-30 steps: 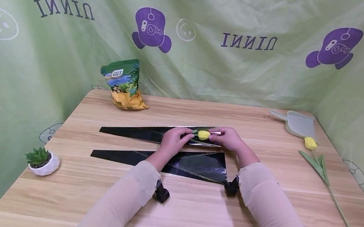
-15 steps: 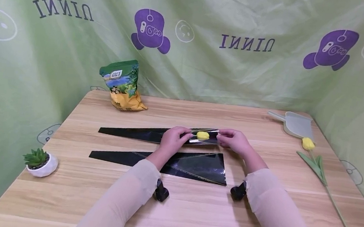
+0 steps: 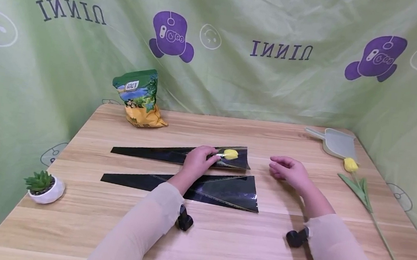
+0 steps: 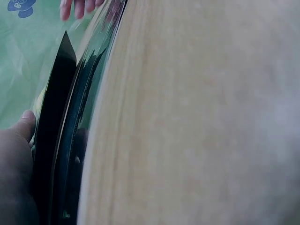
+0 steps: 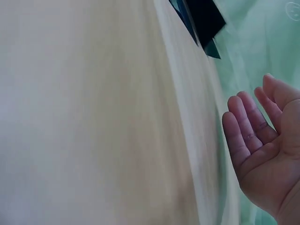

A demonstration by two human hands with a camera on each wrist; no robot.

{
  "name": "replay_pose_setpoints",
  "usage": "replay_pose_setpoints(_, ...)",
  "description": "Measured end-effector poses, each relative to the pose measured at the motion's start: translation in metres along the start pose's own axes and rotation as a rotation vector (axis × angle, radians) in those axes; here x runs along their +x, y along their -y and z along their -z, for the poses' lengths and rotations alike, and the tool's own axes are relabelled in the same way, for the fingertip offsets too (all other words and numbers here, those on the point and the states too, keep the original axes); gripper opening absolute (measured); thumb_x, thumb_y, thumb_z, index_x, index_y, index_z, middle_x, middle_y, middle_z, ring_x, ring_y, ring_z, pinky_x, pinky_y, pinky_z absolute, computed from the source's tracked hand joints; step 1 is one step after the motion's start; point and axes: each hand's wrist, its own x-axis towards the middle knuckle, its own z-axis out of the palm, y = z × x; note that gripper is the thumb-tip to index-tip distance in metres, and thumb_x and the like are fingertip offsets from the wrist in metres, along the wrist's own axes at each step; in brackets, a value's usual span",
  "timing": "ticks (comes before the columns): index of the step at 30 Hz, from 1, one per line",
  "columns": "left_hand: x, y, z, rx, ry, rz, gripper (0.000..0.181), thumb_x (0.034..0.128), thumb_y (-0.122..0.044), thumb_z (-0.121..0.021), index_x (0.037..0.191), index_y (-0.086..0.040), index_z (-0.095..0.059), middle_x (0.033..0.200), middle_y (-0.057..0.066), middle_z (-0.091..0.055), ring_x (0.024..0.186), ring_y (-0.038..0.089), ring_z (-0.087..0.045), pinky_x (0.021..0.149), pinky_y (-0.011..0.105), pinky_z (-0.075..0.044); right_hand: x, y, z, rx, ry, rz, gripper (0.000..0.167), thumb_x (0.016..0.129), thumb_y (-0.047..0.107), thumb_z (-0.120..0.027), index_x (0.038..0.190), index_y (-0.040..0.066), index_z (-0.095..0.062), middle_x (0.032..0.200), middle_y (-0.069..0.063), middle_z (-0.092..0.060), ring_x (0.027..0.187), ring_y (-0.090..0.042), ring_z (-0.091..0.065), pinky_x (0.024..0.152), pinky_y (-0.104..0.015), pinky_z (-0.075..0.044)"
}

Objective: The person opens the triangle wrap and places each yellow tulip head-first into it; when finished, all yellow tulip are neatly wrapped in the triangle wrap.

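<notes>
A yellow tulip (image 3: 230, 154) lies along the wide end of the farther black flower sleeve (image 3: 167, 152). My left hand (image 3: 198, 159) pinches the tulip just behind its flower head; the stem beyond is hidden by the hand and sleeve. In the left wrist view the thumb (image 4: 27, 123) sits against the dark sleeve's edge. To the right of that sleeve, my right hand (image 3: 288, 171) hovers with relaxed, slightly bent fingers and holds nothing, as its palm (image 5: 272, 173) in the right wrist view also shows. A second black flower sleeve (image 3: 225, 190) lies flat, nearer the body.
Another yellow tulip (image 3: 351, 165) with a long stem lies at the right, beside a grey dustpan (image 3: 339, 143). At the back left stands a green and yellow snack bag (image 3: 140, 98). A white-potted succulent (image 3: 47, 191) is by the left edge.
My right hand has let go at the sleeve's wide end and moved right, away from it. The sleeve's mouth, held up half a second ago, lies lower now. The left hand stays put.
</notes>
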Motion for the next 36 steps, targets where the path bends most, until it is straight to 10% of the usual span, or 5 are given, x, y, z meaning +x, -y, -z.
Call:
replay_pose_setpoints(9,-0.005,-0.005,0.002,-0.057,0.024,-0.069,0.038,0.0998,-0.035,-0.056,0.126,-0.009,-0.067,0.137,0.01,-0.061,0.131,0.027,-0.053,0.111,0.043,-0.043,-0.045,-0.025,0.046,0.105,-0.04,0.066,0.029,0.099,0.025,-0.058,0.126,0.012,-0.061,0.097,0.028,-0.065,0.088,0.006,-0.066,0.079,-0.013,-0.054)
replay_pose_setpoints(13,-0.011,-0.01,0.005,-0.109,-0.019,-0.144,0.038,0.1006,-0.032,-0.055,0.127,-0.006,-0.065,0.138,0.012,-0.059,0.132,0.029,-0.051,0.111,0.045,-0.042,-0.067,-0.037,0.065,0.161,-0.079,0.134,0.023,0.099,0.015,-0.058,0.112,0.032,-0.065,0.101,0.028,-0.066,0.088,0.007,-0.066,0.076,-0.011,-0.054)
replay_pose_setpoints(22,-0.036,-0.022,0.003,-0.177,-0.106,-0.345,0.034,0.0967,-0.023,-0.061,0.123,-0.002,-0.065,0.129,0.017,-0.063,0.125,0.032,-0.057,0.107,0.046,-0.045,-0.109,-0.054,0.103,-0.004,-0.159,0.1,0.033,0.099,0.014,-0.059,0.117,0.041,-0.061,0.103,0.037,-0.062,0.088,0.013,-0.064,0.073,-0.006,-0.05)
replay_pose_setpoints(36,-0.062,-0.044,-0.02,-0.074,0.105,-0.305,0.037,0.0933,-0.036,-0.065,0.12,-0.011,-0.069,0.122,0.006,-0.064,0.12,0.024,-0.055,0.107,0.039,-0.044,-0.154,-0.082,0.148,-0.262,-0.288,-0.031,0.024,0.097,0.028,-0.061,0.118,0.041,-0.059,0.094,0.047,-0.052,0.082,0.024,-0.051,0.063,-0.005,-0.041)
